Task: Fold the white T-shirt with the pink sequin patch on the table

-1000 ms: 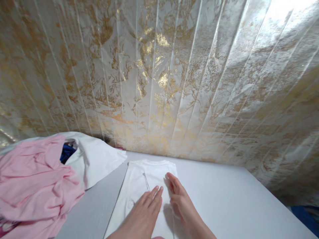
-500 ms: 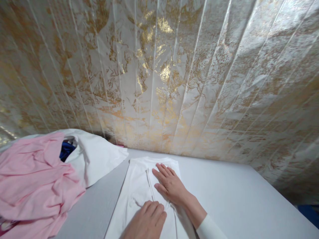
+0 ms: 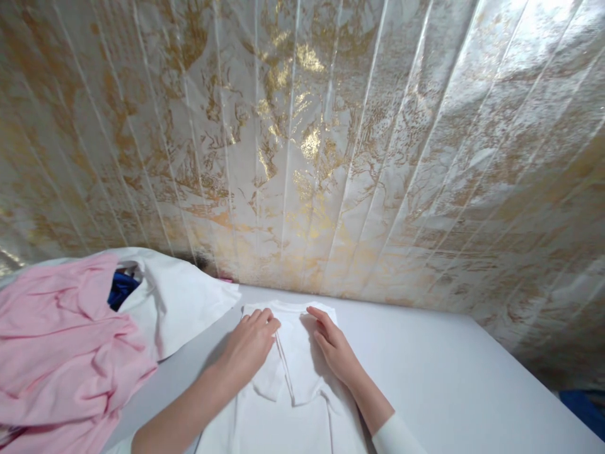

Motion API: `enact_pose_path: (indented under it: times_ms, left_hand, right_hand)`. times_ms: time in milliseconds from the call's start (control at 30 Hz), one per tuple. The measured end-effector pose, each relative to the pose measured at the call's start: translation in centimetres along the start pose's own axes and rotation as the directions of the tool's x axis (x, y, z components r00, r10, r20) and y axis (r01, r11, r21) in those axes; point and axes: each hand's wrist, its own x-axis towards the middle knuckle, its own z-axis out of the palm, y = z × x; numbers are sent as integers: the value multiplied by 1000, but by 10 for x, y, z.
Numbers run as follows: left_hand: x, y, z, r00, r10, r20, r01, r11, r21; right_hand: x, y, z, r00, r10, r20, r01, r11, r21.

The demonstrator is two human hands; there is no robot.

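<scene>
A white folded garment [image 3: 292, 378] lies flat on the grey-white table [image 3: 435, 378], its far edge near the wall. My left hand [image 3: 248, 345] rests palm down on the garment's upper left part, fingers together and stretched out. My right hand [image 3: 333, 345] lies on the upper right part, fingers extended and flat against the cloth. Both hands sit near the garment's far edge, a fold line between them. Neither hand grips anything.
A heap of clothes sits at the left: a pink garment [image 3: 61, 353], a white one [image 3: 182, 299] and a bit of blue fabric [image 3: 120, 287]. A gold-and-white patterned wall covering [image 3: 302, 145] rises behind the table. Something blue [image 3: 583, 407] shows past the table's right edge.
My left hand has slid from the garment's near part up to its far left corner. My right hand has shifted slightly right and forward along the cloth.
</scene>
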Motion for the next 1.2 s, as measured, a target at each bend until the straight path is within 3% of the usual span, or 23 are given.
enact_pose_path:
  times_ms: [233,467,600,800,967,1200]
  left_hand:
    - [20,-11,18,997,53,-53,-55,998,-36]
    - [27,-15,26,994,53,-98,-60,996,-73]
    - [19,-3,20,979,161,-121,-178,974,-142]
    - [11,16,32,953,275,-130,-301,913,-275]
    - [14,6,37,956,271,-113,-292,919,-265]
    - [21,-18,23,957,287,-50,-291,930,-225]
  right_hand:
    - [-2,2,2,998,-33,50,38,994,-100]
    - [-7,-4,3,979,-177,101,197,950,-244]
    - [-39,-30,-1,994,-103,-43,81,931,-357]
    - [-89,-45,6,986,-162,33,154,827,-541]
    - [-89,-37,12,987,-160,9,136,809,-572]
    - [-90,-41,7,993,-121,17,108,806,-581]
